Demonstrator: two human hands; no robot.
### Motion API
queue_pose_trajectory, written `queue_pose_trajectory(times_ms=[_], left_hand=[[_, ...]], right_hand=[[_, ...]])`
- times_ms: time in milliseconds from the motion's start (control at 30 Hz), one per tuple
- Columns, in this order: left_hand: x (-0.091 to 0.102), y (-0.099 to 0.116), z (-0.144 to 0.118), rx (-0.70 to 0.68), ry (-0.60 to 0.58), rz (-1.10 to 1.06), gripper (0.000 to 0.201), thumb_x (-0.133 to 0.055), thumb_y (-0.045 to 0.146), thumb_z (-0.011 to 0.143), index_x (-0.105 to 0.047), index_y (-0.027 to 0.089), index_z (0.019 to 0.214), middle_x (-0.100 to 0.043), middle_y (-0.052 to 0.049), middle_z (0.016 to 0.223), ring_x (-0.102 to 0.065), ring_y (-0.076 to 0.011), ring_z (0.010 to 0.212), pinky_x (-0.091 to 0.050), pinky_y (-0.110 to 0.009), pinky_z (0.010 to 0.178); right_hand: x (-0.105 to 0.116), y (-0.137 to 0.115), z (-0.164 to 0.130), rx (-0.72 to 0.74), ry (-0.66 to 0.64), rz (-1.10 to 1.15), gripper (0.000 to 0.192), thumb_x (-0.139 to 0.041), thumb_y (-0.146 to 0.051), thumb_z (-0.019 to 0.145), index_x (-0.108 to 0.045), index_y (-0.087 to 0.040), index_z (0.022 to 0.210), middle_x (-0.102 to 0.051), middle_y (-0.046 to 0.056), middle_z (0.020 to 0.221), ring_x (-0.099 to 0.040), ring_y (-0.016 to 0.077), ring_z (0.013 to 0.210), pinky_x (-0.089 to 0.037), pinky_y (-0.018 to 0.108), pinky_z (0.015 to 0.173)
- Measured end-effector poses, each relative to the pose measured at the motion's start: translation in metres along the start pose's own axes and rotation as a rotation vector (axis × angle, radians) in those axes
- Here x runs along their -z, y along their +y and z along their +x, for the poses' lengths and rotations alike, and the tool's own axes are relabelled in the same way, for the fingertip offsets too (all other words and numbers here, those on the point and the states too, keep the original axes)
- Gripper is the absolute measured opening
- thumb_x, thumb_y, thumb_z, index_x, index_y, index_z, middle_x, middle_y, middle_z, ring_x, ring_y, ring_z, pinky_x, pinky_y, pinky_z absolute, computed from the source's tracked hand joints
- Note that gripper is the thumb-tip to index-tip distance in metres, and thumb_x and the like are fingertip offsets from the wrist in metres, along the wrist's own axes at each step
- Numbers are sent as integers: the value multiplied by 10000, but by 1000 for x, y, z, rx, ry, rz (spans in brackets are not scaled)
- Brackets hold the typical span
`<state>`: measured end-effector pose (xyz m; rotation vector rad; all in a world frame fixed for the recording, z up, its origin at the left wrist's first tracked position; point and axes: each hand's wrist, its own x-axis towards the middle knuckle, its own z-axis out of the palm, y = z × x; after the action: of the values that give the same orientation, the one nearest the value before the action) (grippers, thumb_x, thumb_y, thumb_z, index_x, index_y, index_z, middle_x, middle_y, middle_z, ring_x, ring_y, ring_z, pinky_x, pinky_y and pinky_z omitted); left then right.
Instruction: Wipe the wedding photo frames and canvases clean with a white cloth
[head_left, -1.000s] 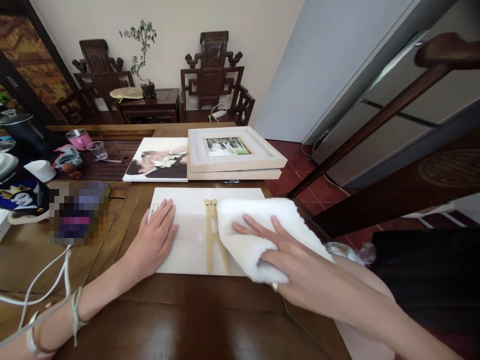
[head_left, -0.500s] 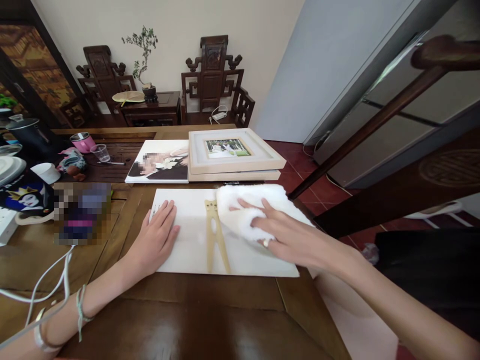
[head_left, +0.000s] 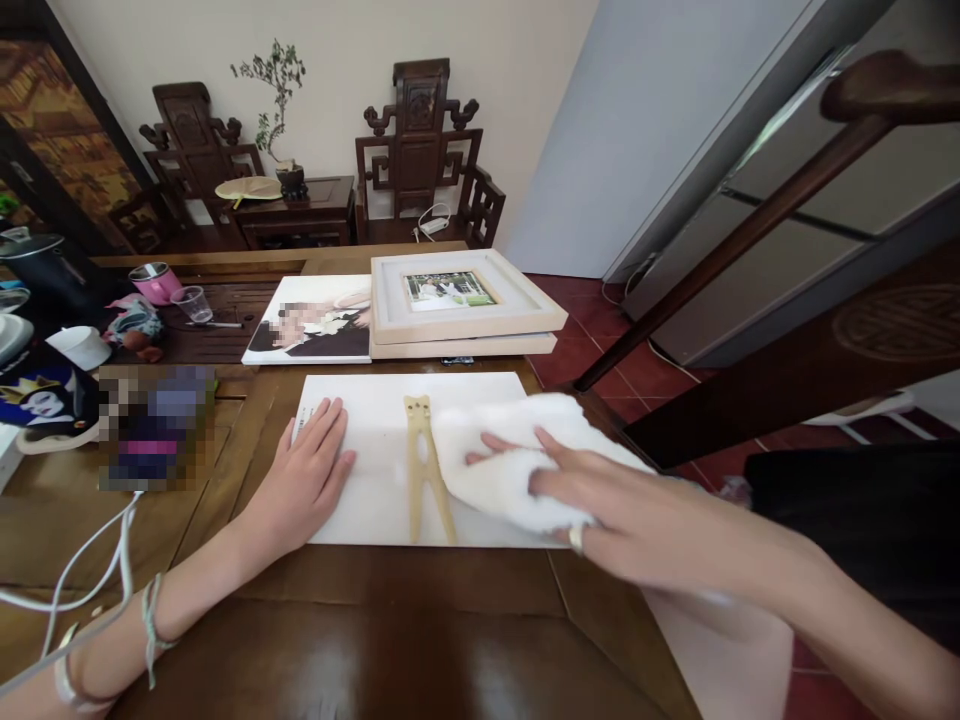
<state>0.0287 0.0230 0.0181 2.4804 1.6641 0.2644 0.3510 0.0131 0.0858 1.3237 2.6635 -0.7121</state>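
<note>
Two hands work on the wooden table (head_left: 390, 640), and against half a second earlier the right hand (head_left: 600, 500) has drawn back toward the person, dragging the white cloth (head_left: 510, 460) from the far right corner of the white board (head_left: 375, 450) to its near right part; the left hand (head_left: 304, 475) has stayed put. That board lies flat at the table's middle, its back up, with the tan fold-out stand (head_left: 426, 470) lying on it between the hands. A line of small print runs along the board's far left edge, at 12 o'clock from the left hand, too small to read. Stacked picture frames (head_left: 457, 305) and a large photo print (head_left: 311, 320) lie just beyond the board at 12 o'clock. Fingers of the left hand are spread flat, pressing the board's left part and gripping nothing. Fingers of the right hand lie outstretched on the bunched cloth, pressing it to the board rather than clenching it; a ring (head_left: 575, 538) shows on one finger.
</note>
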Motion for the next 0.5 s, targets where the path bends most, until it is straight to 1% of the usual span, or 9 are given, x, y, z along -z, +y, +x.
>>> queue_pose_trajectory(times_ms=[67, 100, 133, 167, 267, 333, 400, 467, 500], left_hand=[[0, 0, 0, -3, 4, -8, 556, -204, 407, 1030, -304, 123, 1498, -293, -139, 1585, -192, -267, 1490, -223, -577, 1165], [0, -1, -1, -3, 5, -13, 554, -206, 407, 1029, -304, 128, 1498, -293, -138, 1586, -190, -266, 1491, -220, -578, 1165], [0, -1, -1, -2, 6, -18, 552, -208, 408, 1030, -305, 132, 1498, -292, -137, 1586, -188, -264, 1491, -215, -575, 1167], [0, 0, -1, 0, 6, -23, 549, -209, 407, 1030, -309, 136, 1496, -292, -135, 1587, -187, -261, 1492, -210, -570, 1170], [1, 0, 0, 16, 6, -43, 536, -209, 399, 1031, -322, 146, 1490, -295, -125, 1587, -190, -245, 1492, -195, -546, 1183], [2, 1, 1, 26, 5, -56, 533, -205, 391, 1032, -329, 142, 1486, -296, -122, 1587, -192, -236, 1492, -184, -541, 1188], [2, 1, 1, 32, 2, -70, 538, -202, 389, 1032, -332, 129, 1484, -293, -123, 1588, -191, -231, 1493, -174, -539, 1192], [3, 0, 1, 36, 2, -87, 543, -199, 391, 1032, -333, 120, 1484, -292, -121, 1589, -192, -226, 1493, -173, -532, 1196], [3, 0, 0, 38, 6, -95, 544, -200, 393, 1032, -337, 119, 1482, -295, -119, 1588, -195, -223, 1492, -175, -525, 1198]], right_hand=[[14, 11, 23, -83, 4, -4, 260, -424, -238, 801, -628, -208, 961, -661, 131, 1204, -557, 359, 1219, -514, 462, 909], [20, 17, 33, -101, 21, -6, 264, -415, -270, 816, -624, -205, 963, -681, 129, 1093, -604, 348, 1132, -519, 447, 878], [25, 22, 43, -106, 42, -6, 268, -413, -296, 827, -621, -204, 969, -680, 121, 1026, -625, 333, 1067, -514, 439, 871], [29, 28, 51, -102, 67, -4, 271, -415, -314, 833, -618, -203, 974, -673, 116, 1002, -627, 323, 1037, -505, 438, 879], [33, 37, 68, -94, 111, -7, 273, -429, -334, 843, -614, -194, 986, -660, 130, 1044, -599, 339, 1070, -484, 461, 904], [32, 36, 70, -97, 114, -13, 267, -421, -294, 839, -615, -188, 988, -663, 140, 1044, -593, 353, 1085, -482, 477, 901], [27, 28, 64, -91, 103, -24, 280, -410, -237, 824, -618, -182, 1002, -670, 152, 1080, -584, 371, 1124, -480, 500, 908], [19, 16, 50, -63, 79, -41, 292, -410, -197, 807, -624, -180, 1004, -635, 168, 1247, -537, 399, 1221, -464, 540, 945], [14, 10, 39, -40, 65, -46, 291, -415, -180, 795, -629, -186, 992, -583, 160, 1353, -494, 406, 1280, -450, 555, 974]])
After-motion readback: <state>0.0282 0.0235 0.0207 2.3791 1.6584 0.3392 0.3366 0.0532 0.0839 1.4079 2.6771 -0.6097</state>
